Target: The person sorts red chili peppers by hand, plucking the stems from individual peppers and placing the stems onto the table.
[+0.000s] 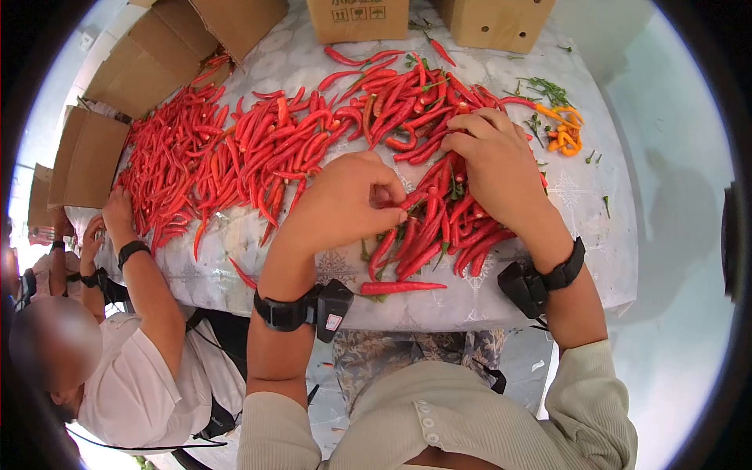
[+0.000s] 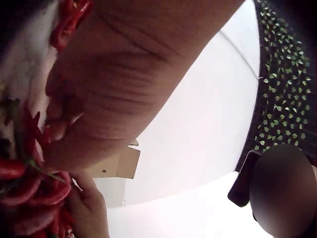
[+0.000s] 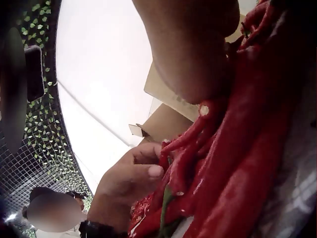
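A large pile of red chili peppers (image 1: 266, 145) spreads over the table, with a nearer heap (image 1: 427, 239) in front of the person. My left hand (image 1: 348, 196) bends over the left side of this heap, thumb and forefinger pinching at a chili by a green stem. In the right wrist view the left hand's thumb (image 3: 155, 171) lies close against red chilies. My right hand (image 1: 497, 160) reaches over the heap's right side, fingers bent down among the chilies; I cannot tell whether they grip one. A pepper with a pale cut end (image 3: 204, 109) shows just below the right hand.
Orange chilies (image 1: 565, 129) and green stems (image 1: 548, 90) lie at the right. Cardboard boxes (image 1: 360, 19) stand along the back and left. One loose chili (image 1: 403, 287) lies near the front edge. At the left, another person's hand (image 1: 119, 213) reaches into the pile.
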{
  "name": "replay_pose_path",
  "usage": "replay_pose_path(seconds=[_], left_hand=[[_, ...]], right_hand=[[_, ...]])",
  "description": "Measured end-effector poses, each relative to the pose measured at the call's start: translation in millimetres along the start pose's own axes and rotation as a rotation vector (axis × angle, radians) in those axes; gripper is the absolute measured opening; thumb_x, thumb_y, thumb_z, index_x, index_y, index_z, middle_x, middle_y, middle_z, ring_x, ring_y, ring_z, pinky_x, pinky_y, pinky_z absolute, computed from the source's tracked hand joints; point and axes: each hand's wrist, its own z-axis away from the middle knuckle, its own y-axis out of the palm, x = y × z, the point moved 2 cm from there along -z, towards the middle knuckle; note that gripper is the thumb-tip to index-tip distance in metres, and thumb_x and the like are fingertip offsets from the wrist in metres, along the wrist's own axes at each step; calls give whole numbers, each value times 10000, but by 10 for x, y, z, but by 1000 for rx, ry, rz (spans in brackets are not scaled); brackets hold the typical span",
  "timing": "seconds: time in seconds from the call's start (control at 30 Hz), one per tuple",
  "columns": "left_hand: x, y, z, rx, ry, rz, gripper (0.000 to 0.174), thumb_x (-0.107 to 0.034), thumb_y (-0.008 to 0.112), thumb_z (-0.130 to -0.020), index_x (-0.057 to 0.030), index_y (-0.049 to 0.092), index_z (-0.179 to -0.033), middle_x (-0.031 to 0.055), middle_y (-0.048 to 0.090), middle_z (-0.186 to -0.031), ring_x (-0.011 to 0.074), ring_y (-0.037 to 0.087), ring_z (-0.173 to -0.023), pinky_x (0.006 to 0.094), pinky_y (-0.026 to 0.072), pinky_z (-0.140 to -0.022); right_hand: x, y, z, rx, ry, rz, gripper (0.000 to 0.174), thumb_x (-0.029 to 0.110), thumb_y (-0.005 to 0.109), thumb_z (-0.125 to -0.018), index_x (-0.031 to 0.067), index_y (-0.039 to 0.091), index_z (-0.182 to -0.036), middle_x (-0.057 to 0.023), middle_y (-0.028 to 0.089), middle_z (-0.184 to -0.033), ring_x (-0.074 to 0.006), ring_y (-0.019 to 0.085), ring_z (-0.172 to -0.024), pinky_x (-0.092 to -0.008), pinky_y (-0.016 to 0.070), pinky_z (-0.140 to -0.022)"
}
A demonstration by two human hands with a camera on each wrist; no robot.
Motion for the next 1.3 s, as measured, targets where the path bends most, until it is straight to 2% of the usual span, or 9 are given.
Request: replay_pose_path(seconds=[0.2, 0.3, 0.5, 0.7, 0.8, 0.87, 0.93, 1.1, 1.3], left_hand=[[69, -25, -51, -160, 54, 338, 223, -132, 760, -833, -28, 639, -988, 2, 599, -909, 91, 579, -842, 256, 480, -778], [108, -55, -90, -252, 49, 299, 236, -133, 730, -875, -30, 592, -1037, -12, 601, -941, 81, 581, -878, 256, 486, -797], [227, -165, -92, -654, -33, 365, 245, -119, 754, -824, -32, 620, -1009, 55, 632, -923, 159, 616, -863, 305, 484, -809], [43, -367, 88, -1124, -63, -946, 310, -118, 807, -723, -84, 683, -1006, 63, 649, -901, 219, 617, -891, 340, 495, -823], [75, -384, 61, -1015, 66, -754, 325, -147, 818, -676, -98, 703, -975, 79, 643, -925, 265, 600, -954, 367, 471, -874], [85, -284, 5, -591, 112, -280, 297, -179, 823, -671, -96, 707, -932, 84, 646, -944, 274, 587, -984, 380, 451, -894], [52, -159, -12, -241, 292, -272, 267, -160, 810, -669, -85, 706, -903, 103, 644, -933, 282, 594, -941, 383, 463, -837], [52, -55, 7, -99, 175, -348, 267, -152, 802, -649, -63, 702, -880, 118, 625, -892, 307, 594, -879, 388, 469, -776], [49, -90, -7, -110, 162, -147, 204, -120, 781, -704, -50, 716, -885, 106, 637, -829, 271, 597, -827, 369, 466, -762]], right_hand=[[-38, -4, -9, -140, -40, -89, 239, 8, 649, -717, 88, 689, -939, -33, 655, -1069, -274, 562, -1094, -407, 459, -903], [0, -47, -25, -174, -79, -188, 238, 2, 640, -724, 76, 685, -946, -54, 662, -1035, -284, 578, -1059, -407, 463, -898], [266, -78, 6, -23, -208, -458, 240, 91, 675, -730, 68, 685, -969, -82, 658, -1013, -293, 586, -1035, -420, 462, -892], [349, -126, 86, 124, -234, -402, 353, 317, 780, -699, 81, 686, -944, -67, 646, -1027, -286, 549, -1103, -476, 402, -963], [282, -210, 61, 123, -208, -342, 372, 339, 804, -670, 83, 675, -908, -59, 642, -1030, -284, 541, -1118, -482, 386, -979], [255, -228, 58, 100, -190, -334, 350, 317, 809, -666, 80, 663, -879, -56, 638, -1032, -283, 540, -1121, -482, 385, -977], [218, -221, 27, -3, -169, -330, 257, 208, 793, -688, 79, 644, -853, -60, 644, -982, -286, 565, -1073, -460, 411, -950], [103, -106, 51, -158, -50, -264, 178, 99, 749, -718, 71, 642, -857, -76, 650, -914, -294, 599, -981, -411, 458, -883], [192, -145, 31, -168, -116, -406, 195, 96, 758, -725, 66, 663, -892, -82, 659, -909, -300, 612, -924, -412, 482, -838]])
